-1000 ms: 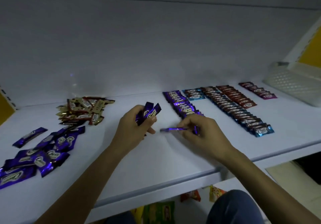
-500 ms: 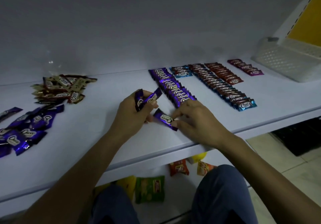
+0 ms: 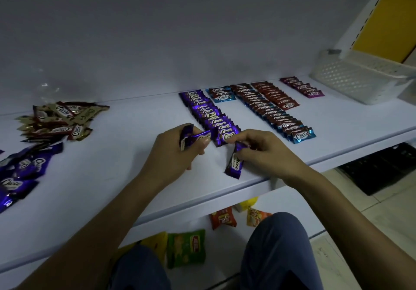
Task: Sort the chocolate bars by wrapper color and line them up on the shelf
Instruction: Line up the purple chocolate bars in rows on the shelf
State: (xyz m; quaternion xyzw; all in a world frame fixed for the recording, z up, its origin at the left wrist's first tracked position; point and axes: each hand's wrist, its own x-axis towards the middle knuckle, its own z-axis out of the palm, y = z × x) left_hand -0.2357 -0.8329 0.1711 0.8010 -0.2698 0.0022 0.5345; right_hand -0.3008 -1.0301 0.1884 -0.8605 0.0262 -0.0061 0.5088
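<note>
Two purple bars (image 3: 196, 137) in left hand (image 3: 177, 154), single bar (image 3: 235, 164) in right hand (image 3: 264, 153)

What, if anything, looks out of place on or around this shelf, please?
Several snack packets lie loose below the shelf, apart from the sorted bars. At the shelf's left, a gold-brown heap and a purple heap lie jumbled, unlike the neat rows at the right.
</note>
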